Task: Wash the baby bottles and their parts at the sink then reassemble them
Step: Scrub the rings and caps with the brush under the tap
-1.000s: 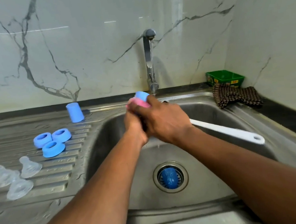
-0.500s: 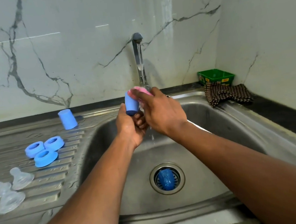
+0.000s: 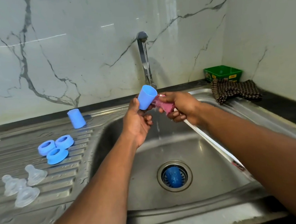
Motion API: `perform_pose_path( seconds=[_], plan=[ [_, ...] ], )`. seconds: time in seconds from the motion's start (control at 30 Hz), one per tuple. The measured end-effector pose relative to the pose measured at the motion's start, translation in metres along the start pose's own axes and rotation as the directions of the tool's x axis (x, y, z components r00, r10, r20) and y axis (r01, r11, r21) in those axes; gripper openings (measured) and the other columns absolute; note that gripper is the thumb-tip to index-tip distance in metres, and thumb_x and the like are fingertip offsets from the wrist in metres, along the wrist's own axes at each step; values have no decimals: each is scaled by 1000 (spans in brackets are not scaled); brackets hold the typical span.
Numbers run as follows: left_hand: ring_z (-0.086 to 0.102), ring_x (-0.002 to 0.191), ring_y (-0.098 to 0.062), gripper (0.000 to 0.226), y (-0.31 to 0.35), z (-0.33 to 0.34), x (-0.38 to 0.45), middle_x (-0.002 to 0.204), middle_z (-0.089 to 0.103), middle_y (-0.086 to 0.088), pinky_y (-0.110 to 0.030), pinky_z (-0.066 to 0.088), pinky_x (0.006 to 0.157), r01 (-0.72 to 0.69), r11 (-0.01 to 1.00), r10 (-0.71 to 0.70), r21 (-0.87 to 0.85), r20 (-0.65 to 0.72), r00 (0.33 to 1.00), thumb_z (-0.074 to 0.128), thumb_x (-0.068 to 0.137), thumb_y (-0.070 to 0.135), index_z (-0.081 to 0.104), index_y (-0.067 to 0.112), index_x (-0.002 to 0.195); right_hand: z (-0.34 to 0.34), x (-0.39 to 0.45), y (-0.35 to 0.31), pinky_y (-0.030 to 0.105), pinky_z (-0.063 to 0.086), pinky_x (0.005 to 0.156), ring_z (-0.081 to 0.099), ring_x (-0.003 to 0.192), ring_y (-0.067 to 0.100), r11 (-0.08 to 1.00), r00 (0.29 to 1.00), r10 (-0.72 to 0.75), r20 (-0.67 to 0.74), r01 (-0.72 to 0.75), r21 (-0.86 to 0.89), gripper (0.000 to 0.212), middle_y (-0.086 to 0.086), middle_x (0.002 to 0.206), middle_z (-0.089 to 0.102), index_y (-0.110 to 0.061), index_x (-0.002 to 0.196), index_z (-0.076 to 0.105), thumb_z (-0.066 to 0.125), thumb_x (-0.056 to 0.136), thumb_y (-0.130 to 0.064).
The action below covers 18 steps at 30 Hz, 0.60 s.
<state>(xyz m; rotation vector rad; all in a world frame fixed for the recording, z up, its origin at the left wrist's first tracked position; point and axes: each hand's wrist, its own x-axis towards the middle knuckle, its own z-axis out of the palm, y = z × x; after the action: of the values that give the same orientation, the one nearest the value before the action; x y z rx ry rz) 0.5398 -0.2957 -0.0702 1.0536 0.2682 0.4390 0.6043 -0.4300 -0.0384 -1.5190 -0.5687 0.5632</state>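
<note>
One blue cap (image 3: 146,97) sits tilted over the sink (image 3: 211,160), mouth toward the tap (image 3: 144,58) – the left hand (image 3: 137,120) pinches it in curled fingers. The right hand (image 3: 181,106) grips a pink brush (image 3: 162,105) just beside the cap, its white handle running back under the arm. On the drainboard: a second cap (image 3: 76,118) upside down, three blue rings (image 3: 56,147), three clear teats (image 3: 22,185). Water runs – a blue strainer (image 3: 174,177) sits in the drain.

The basin (image 3: 192,152) below both hands is open down to the drain (image 3: 174,176). On the left surface (image 3: 11,143), the rings (image 3: 56,149), teats (image 3: 22,185) and cap (image 3: 76,118) block the way. The tap (image 3: 144,58) stands behind.
</note>
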Motion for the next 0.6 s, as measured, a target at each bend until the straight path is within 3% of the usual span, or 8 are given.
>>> perform_pose_path(
  seconds=[0.1, 0.2, 0.27, 0.33, 0.47, 0.53, 0.6],
  plan=[
    [42, 54, -13, 31, 1, 0, -2, 73, 60, -3, -25, 34, 52, 15, 1000, -16, -25, -52, 999, 36, 101, 34, 58, 14, 110, -9, -2, 0, 13, 13, 31, 23, 39, 7, 978, 999, 9, 51, -20, 208, 21, 3, 67, 55, -12, 98, 61, 42, 100, -20],
    [53, 58, -18, 28, 4, -1, -7, 77, 60, -7, -25, 41, 55, 57, 995, -63, -76, -85, 994, 38, 91, 28, 61, 14, 91, -8, -2, -3, 12, 11, 32, 22, 35, 6, 929, 998, -28, 60, 4, 370, 20, 4, 67, 51, -9, 92, 55, 42, 100, -21],
    [57, 62, -20, 23, 4, -1, -8, 79, 59, -10, -27, 51, 56, 87, 992, -92, -89, -51, 994, 43, 90, 27, 60, 12, 93, -2, 0, -1, 11, 13, 33, 23, 35, 6, 954, 998, -55, -16, 57, 294, 17, 5, 67, 53, -13, 102, 58, 43, 101, -19],
    [60, 68, -23, 22, 4, 2, -7, 84, 60, -13, -33, 58, 58, 100, 993, -99, -65, 20, 995, 50, 91, 20, 58, 7, 107, 4, 3, 4, 11, 15, 33, 23, 34, 6, 976, 994, -81, -80, 95, 194, 21, 3, 61, 52, -17, 116, 59, 43, 103, -19],
    [69, 74, -24, 36, 3, 1, -5, 100, 64, -17, -37, 61, 64, 28, 999, -27, -27, 21, 999, 65, 89, 3, 53, 4, 122, -1, 5, 6, 11, 17, 33, 24, 32, 6, 983, 989, -96, -108, 111, 147, 27, 6, 64, 48, -21, 126, 56, 42, 103, -18],
    [68, 82, -23, 40, 0, -2, -2, 104, 65, -13, -34, 61, 71, -100, 985, 110, 140, -63, 992, 75, 80, -2, 56, 7, 115, -1, 4, 4, 13, 19, 32, 29, 31, 5, 987, 973, -147, -177, 155, 34, 30, 3, 66, 51, -20, 128, 59, 45, 102, -13],
    [64, 84, -16, 44, -5, -6, 0, 96, 67, -4, -19, 55, 70, -236, 856, 312, 460, -96, 945, 85, 68, -3, 63, 11, 104, 5, 5, 8, 11, 35, 40, 48, 41, -4, 948, 921, -310, -238, 279, -155, 34, -2, 75, 62, -13, 127, 65, 51, 97, -2]
  ],
)
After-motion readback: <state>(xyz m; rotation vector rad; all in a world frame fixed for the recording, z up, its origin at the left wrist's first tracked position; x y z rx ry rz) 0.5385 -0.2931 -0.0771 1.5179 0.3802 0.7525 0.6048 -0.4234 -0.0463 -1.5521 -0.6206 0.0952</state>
